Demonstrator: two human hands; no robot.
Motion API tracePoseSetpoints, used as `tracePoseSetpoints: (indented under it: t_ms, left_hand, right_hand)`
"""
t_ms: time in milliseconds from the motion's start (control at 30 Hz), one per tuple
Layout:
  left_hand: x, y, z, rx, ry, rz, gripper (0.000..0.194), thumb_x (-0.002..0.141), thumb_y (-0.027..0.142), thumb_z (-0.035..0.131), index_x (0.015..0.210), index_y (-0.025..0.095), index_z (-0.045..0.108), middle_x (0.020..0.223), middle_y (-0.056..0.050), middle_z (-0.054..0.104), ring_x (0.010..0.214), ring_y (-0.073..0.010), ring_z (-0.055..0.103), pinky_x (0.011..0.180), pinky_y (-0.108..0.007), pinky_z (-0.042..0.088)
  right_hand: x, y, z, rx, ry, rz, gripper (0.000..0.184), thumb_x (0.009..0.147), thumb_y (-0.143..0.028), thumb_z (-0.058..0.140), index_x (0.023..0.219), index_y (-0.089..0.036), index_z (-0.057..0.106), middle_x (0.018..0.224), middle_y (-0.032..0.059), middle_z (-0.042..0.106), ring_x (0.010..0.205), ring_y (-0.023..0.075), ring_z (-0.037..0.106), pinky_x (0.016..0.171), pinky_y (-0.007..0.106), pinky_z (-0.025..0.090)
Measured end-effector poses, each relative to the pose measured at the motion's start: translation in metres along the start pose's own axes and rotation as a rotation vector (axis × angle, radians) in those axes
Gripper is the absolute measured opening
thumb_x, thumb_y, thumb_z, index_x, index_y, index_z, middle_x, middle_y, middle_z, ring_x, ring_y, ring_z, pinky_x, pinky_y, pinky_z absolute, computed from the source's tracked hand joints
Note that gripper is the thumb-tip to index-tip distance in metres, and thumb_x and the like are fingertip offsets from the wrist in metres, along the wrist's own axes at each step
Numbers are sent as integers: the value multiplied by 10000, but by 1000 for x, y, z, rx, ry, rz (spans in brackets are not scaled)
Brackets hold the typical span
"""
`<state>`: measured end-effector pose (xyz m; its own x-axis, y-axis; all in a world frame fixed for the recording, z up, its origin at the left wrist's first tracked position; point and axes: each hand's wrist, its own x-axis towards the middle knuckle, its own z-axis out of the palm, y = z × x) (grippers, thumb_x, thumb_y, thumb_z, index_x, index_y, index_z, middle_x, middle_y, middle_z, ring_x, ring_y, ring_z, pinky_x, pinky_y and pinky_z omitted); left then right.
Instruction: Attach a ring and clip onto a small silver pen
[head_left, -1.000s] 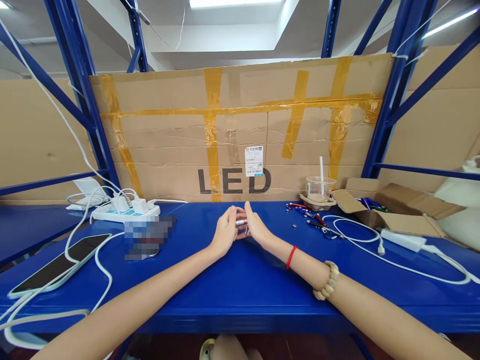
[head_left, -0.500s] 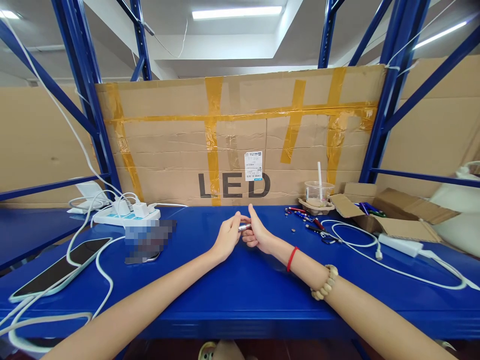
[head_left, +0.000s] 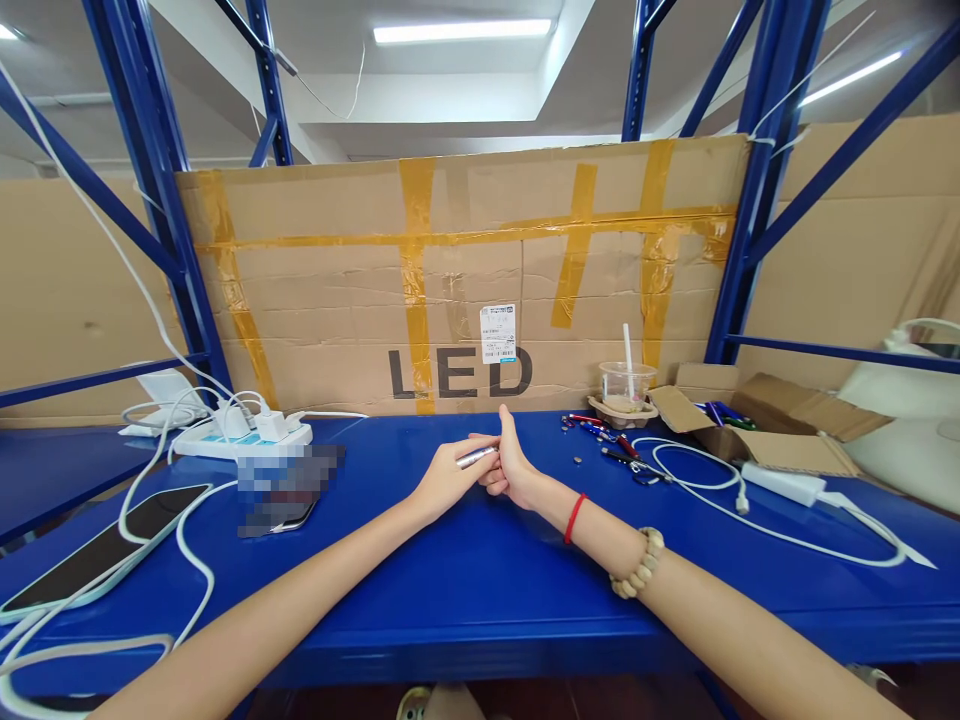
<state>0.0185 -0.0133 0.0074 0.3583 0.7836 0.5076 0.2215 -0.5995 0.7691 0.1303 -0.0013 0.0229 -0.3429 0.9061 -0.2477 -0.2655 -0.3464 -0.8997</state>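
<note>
A slim silvery pen (head_left: 475, 457) lies slantwise between my two hands above the blue table. My left hand (head_left: 448, 478) is closed on it, fingers pointing right and part of the barrel showing above them. My right hand (head_left: 514, 470) meets the left fingertips, its thumb standing straight up and its fingers curled inward at the pen's right end. The fingers overlap, so that end of the pen is partly hidden. A red cord and a beaded bracelet circle my right wrist and forearm.
Right of my hands lie loose red and blue pen parts (head_left: 600, 430), scissors (head_left: 646, 472), a white cable (head_left: 697, 485) and an open carton (head_left: 799, 452) with pens. A plastic cup (head_left: 625, 385) stands behind. On the left are a power strip (head_left: 199, 440), a phone (head_left: 105, 545) and cables.
The pen has turned and now shows more of its barrel above my left hand, which has tilted flatter. My right hand stays much the same; the whole view has shifted slightly.
</note>
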Motion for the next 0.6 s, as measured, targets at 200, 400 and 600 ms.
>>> tracePoseSetpoints:
  t_ms: [200,400,600]
  left_hand:
    - [1,-3,-2,50,12,7,333,750,323,505,1002,136,616,937,-69,645,846,-199,588,750,-274,462]
    - [4,-5,-4,80,59,-3,334,731,316,526,993,134,622,792,-55,664,740,-177,601,691,-260,479]
    - [4,-2,-3,0,93,-33,326,725,326,535,975,140,629,773,-54,650,617,-122,574,548,-202,465]
  right_hand:
    - [2,0,-2,20,-55,-13,615,647,-758,211,746,-191,428,343,-104,180,277,42,164,282,121,124]
    - [10,3,-7,-105,-117,-49,571,681,-721,221,630,-180,399,355,-75,253,298,56,255,297,157,220]
    - [9,1,-5,-154,-147,-113,519,729,-644,240,560,-173,378,367,-59,293,304,52,276,311,162,233]
